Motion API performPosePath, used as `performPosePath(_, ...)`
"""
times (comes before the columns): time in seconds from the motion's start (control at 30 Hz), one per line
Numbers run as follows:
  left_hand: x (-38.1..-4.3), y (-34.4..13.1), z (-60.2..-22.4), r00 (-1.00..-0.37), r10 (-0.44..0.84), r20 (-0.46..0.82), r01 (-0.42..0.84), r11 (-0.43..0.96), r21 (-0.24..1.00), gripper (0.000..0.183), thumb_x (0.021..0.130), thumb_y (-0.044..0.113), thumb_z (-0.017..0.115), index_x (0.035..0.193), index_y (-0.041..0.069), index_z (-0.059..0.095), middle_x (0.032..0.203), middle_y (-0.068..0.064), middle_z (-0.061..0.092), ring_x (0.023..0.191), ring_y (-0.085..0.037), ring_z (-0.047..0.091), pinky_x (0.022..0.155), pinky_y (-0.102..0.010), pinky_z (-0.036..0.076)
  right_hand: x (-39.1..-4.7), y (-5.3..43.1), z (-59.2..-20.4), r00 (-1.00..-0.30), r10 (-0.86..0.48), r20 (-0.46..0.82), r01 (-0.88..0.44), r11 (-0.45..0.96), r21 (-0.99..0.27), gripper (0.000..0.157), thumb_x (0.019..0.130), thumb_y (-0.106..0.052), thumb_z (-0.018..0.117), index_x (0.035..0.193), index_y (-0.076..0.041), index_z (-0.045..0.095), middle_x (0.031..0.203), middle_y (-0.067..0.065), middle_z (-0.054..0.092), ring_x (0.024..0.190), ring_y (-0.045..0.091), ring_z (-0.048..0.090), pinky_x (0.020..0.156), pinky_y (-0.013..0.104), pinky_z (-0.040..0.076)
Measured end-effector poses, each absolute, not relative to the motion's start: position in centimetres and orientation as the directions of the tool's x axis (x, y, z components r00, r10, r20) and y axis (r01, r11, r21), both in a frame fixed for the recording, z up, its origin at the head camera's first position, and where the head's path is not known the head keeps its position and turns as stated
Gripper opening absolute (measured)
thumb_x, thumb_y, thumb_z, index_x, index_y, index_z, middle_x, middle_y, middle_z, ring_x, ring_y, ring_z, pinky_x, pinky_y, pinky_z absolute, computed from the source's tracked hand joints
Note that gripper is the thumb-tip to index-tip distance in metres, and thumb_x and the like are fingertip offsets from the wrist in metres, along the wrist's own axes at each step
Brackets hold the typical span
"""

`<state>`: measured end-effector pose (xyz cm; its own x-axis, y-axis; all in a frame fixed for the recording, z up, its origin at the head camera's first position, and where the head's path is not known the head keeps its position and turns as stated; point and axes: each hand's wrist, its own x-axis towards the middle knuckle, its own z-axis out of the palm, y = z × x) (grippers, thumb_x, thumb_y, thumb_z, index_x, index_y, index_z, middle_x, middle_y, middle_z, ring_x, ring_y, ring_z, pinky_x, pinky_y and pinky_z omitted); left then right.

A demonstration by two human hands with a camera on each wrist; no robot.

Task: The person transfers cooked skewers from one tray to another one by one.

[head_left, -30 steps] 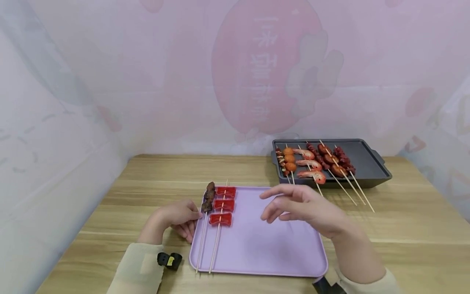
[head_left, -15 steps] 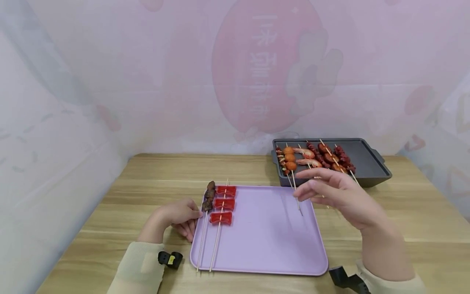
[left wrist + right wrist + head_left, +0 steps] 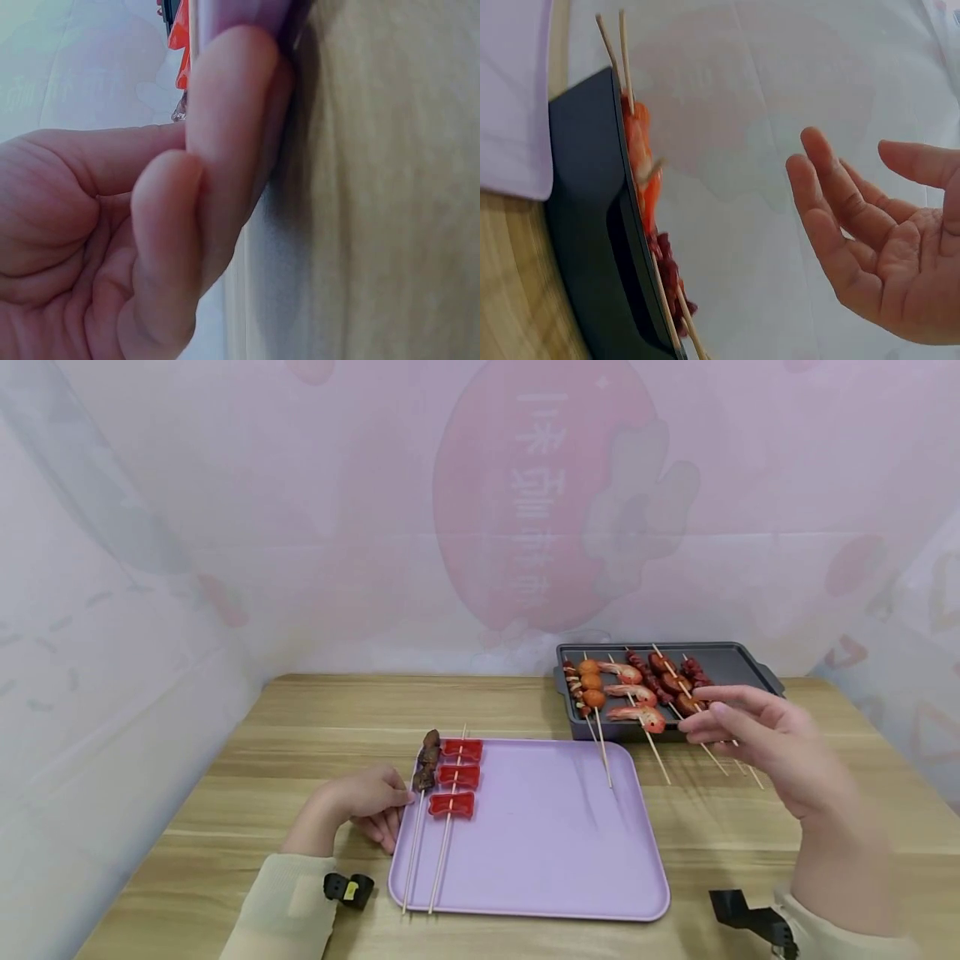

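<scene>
Clerk: While your left hand [image 3: 367,802] pinches the left edge of the lilac tray [image 3: 540,852], thumb on the rim, count two skewers along that tray's left side: brown-meat skewer [image 3: 427,764], one; red-piece skewer [image 3: 452,778], one, bearing three pieces.

Checker: Just past your tray's far right corner, grill pan [image 3: 738,672], one, dark, holding six: mixed skewer [image 3: 574,687]; orange-ball skewer [image 3: 592,683], three balls; prawn skewer [image 3: 630,695], three prawns; first dark-red skewer [image 3: 647,675]; brown-slice skewer [image 3: 678,683]; second dark-red skewer [image 3: 696,670]. Your right hand [image 3: 780,743], near the pan's right part: unclenched, fingers loosely bent, grasping nothing.

Clerk: Obscured: lumps on your brown-meat skewer merge, uncounted. Your right hand covers the pan's near right corner and stretches of the rightmost sticks. Your left wrist view is mostly fingers, with a mere strip of tray. Both sleeves [image 3: 288,902] are cut off by the frame.

Checker: Long axes: your tray, left to right on the wooden table [image 3: 315,710]; its two skewers, near to far, bare sticks towards you, far ends leaning slightly right. Pan, left to right; its skewers' bare sticks overhang the near rim towards you, near ends slanting right.
</scene>
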<state>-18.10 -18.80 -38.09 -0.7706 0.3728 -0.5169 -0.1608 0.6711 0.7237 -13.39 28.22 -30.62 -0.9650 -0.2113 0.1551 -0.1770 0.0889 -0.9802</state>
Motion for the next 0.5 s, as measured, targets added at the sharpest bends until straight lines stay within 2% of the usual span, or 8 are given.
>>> performPosePath(0.17,-18.1,-18.8,-38.0,-0.774,0.376,-0.509,-0.153,0.670,0.727,0.032,0.104,0.016,0.047,0.083,-0.002,0.063,0.056,-0.007,0.067,0.043,-0.009,0.062,0.041,-0.018,0.051,-13.1,30.3,-30.7,-0.986,-0.092,0.140,-0.151,0.120,-0.981,0.026,0.104,-0.010,0.049,0.114,-0.029,0.064,0.092,-0.012,0.077,0.083,0.002,0.072,0.075,0.007,0.053)
performPosePath(0.3,-18.0,-18.8,-37.9,-0.777,0.373,-0.507,-0.153,0.669,0.728,0.031,0.104,0.016,0.047,0.083,-0.002,0.062,0.055,-0.007,0.066,0.043,-0.009,0.062,0.041,-0.018,0.051,-12.8,31.6,-30.5,-0.996,-0.002,0.087,-0.084,0.272,-0.959,0.019,0.105,-0.018,0.049,0.111,-0.031,0.061,0.088,-0.019,0.075,0.080,-0.002,0.070,0.072,0.004,0.051)
performPosePath(0.37,-18.0,-18.8,-37.9,-0.778,0.373,-0.506,-0.153,0.669,0.728,0.031,0.104,0.015,0.047,0.083,-0.002,0.062,0.055,-0.007,0.066,0.043,-0.010,0.063,0.041,-0.019,0.051,-12.7,31.9,-30.3,-0.998,0.041,0.047,-0.025,0.417,-0.909,0.018,0.106,-0.026,0.048,0.119,-0.021,0.059,0.087,-0.025,0.072,0.080,-0.007,0.068,0.069,0.004,0.049)
performPosePath(0.43,-18.0,-18.8,-37.9,-0.777,0.373,-0.507,-0.153,0.669,0.727,0.031,0.104,0.015,0.048,0.084,-0.002,0.062,0.055,-0.007,0.066,0.043,-0.010,0.063,0.041,-0.019,0.051,-12.5,32.2,-30.2,-0.997,0.081,0.001,0.042,0.532,-0.846,0.035,0.106,-0.033,0.045,0.130,-0.009,0.053,0.086,-0.031,0.068,0.080,-0.011,0.065,0.067,0.007,0.049)
performPosePath(0.5,-18.0,-18.8,-37.9,-0.778,0.373,-0.506,-0.152,0.669,0.727,0.031,0.104,0.015,0.048,0.084,-0.002,0.062,0.055,-0.007,0.066,0.043,-0.010,0.063,0.041,-0.019,0.052,-12.4,32.4,-30.1,-0.993,0.108,-0.048,0.105,0.612,-0.784,0.055,0.106,-0.040,0.042,0.139,0.004,0.043,0.085,-0.034,0.065,0.079,-0.016,0.061,0.074,0.018,0.052)
